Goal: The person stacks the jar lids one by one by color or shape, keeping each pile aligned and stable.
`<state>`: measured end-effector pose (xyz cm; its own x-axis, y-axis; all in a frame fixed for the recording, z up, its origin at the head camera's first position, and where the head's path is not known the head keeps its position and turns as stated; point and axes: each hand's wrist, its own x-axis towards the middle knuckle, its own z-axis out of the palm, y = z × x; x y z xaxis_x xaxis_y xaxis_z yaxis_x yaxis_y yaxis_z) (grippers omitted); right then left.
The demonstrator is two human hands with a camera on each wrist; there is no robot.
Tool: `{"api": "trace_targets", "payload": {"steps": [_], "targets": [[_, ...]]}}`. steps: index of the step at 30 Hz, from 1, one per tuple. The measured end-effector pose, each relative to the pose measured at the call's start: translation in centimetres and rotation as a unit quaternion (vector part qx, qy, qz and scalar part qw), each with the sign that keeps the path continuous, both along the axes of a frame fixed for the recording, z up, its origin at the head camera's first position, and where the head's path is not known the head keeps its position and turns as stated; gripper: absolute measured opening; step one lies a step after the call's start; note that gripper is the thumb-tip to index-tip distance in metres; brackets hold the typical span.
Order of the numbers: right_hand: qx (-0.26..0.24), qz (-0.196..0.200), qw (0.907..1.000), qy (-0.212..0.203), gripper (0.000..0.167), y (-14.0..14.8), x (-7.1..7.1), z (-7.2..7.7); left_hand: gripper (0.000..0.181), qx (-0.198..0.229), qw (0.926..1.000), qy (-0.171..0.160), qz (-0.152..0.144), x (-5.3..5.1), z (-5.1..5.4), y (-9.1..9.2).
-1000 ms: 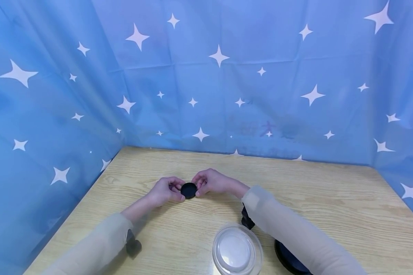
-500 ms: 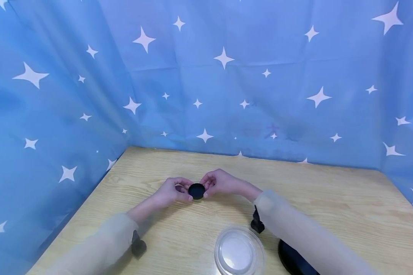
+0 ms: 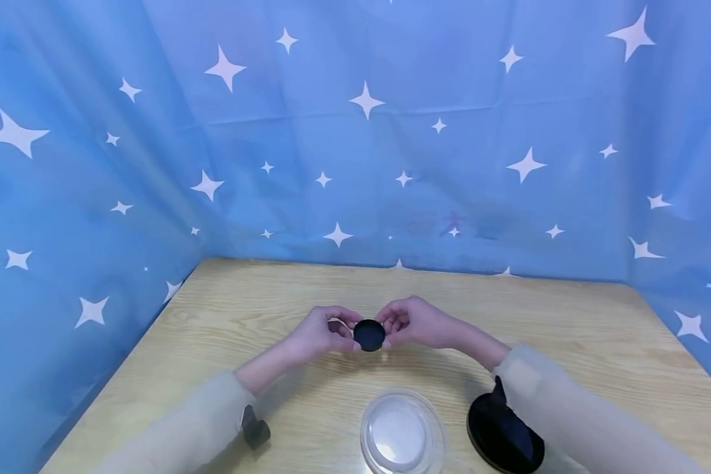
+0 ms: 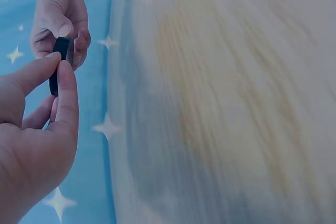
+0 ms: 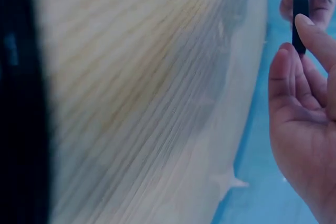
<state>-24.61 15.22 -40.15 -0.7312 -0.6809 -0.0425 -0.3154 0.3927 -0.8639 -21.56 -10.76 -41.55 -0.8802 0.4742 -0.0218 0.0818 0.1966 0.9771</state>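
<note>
A small round black cap (image 3: 369, 335), shallow and disc-shaped, is between my two hands above the table's middle. My left hand (image 3: 322, 332) pinches its left edge between thumb and fingers. On its right edge the thumb and fingers of my right hand (image 3: 417, 322) pinch it as well. Seen edge-on in the left wrist view, the cap (image 4: 62, 59) is a thin dark band between the fingertips. The right wrist view also shows the cap (image 5: 300, 22) edge-on, with both hands on it.
Nearer to me on the wooden table (image 3: 261, 289) stands a clear round plastic container (image 3: 401, 434). Right of it lies a larger black round dish or lid (image 3: 498, 438), partly hidden by my right sleeve (image 3: 575, 408). Blue star-patterned cloth (image 3: 355, 151) hangs behind and at the sides.
Both hands have moved right together with the cap, which stays pinched between them. The right forearm has shifted right, uncovering more of the large black round piece. The head view has swung slightly.
</note>
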Motion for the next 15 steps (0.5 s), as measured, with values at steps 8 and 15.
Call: {"api": "trace_targets", "payload": {"steps": [8,15], "targets": [[-0.011,-0.052,0.9983,0.022,0.040,3.0,2.7,0.9,0.047,0.011,0.9996,0.004,-0.027,0.4,1.0,2.8],[-0.001,-0.112,0.9931,0.035,0.041,6.1,5.5,1.9,0.046,0.005,0.9972,0.027,-0.070,0.9,1.9,6.0]]}}
